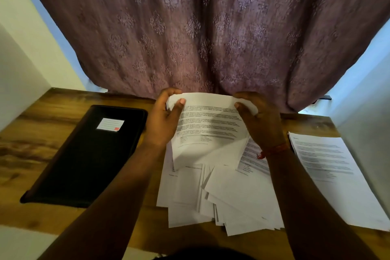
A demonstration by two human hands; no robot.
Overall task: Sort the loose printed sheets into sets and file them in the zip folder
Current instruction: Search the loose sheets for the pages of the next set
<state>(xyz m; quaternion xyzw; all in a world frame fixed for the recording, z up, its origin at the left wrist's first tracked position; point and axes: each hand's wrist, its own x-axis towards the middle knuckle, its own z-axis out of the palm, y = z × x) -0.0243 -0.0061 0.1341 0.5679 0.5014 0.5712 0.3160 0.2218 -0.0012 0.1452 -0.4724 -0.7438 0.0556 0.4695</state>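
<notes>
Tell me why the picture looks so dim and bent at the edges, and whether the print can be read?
Head view: wide-angle lens bows the desk and walls outward; bright daylight leaks round the curtain, leaving the middle dim; text on the held sheet, gripped by left hand and right hand, is too soft to read.

The room is dim. Daylight leaks in as pale blue strips at both sides of the curtain, which blocks most of it. The sheets on the bench are the brightest things, greyed by soft shadows under the forearms. The folder is nearly black, with little detail. Print on the held sheet is soft and unreadable. The wide lens bends the walls and bench edges outward at the corners
</notes>
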